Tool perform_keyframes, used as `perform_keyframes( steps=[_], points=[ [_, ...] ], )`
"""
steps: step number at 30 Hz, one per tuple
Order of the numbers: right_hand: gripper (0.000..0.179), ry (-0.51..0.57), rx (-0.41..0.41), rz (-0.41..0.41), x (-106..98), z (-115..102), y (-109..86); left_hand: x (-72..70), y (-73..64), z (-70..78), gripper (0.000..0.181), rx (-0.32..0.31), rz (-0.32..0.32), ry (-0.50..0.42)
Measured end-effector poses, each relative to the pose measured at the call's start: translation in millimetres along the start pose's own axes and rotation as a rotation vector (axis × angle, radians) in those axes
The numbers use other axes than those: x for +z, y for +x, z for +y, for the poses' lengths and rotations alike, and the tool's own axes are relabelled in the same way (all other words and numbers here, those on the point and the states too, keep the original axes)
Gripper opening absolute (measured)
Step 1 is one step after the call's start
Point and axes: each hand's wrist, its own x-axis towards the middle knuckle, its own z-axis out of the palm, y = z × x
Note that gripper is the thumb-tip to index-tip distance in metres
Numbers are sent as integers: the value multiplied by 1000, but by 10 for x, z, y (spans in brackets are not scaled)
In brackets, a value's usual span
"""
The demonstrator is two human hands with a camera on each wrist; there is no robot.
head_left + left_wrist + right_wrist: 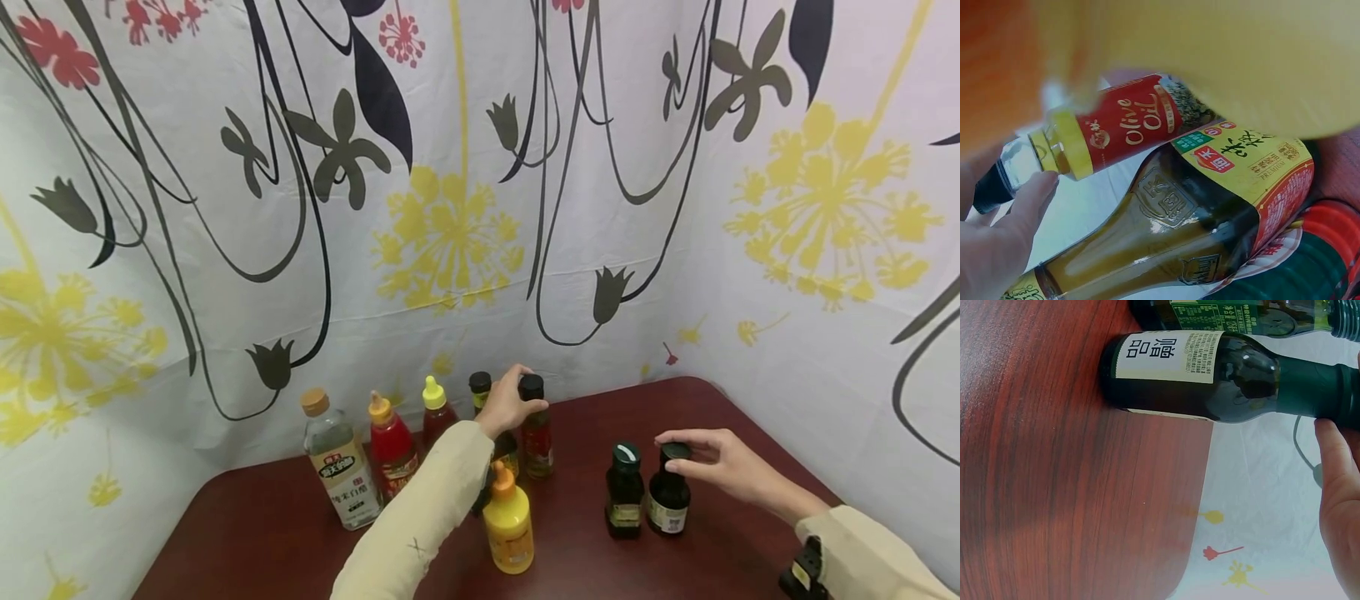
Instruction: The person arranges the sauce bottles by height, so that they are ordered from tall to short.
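In the head view my left hand (507,403) pinches the black cap of an olive oil bottle (537,443) with a red label, upright at the back of the table. The left wrist view shows the fingers at this bottle's (1141,122) neck; a brown sauce bottle (1197,215) stands beside it. Over on the right, my right hand (723,463) grips the green-topped neck of a small dark bottle (668,505) with a cream label, which stands on the table. Close to its left stands a square dark green bottle (624,498).
A yellow squeeze bottle (511,533) stands in front of my left forearm. Further left are a clear white vinegar bottle (343,475), a red sauce bottle (392,450) and another yellow-capped red bottle (437,417). Patterned cloth (450,333) hangs behind the dark red table (247,533).
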Motion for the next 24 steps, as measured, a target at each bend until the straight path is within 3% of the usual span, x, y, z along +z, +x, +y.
perform_keyframes(
  steps=[15,24],
  points=[
    [31,-2,7,-18,9,11,12,-76,-68,19,52,-12,-65,-29],
    [32,25,-1,-16,-3,23,3,-242,-199,169,61,8,-101,-4]
  ],
)
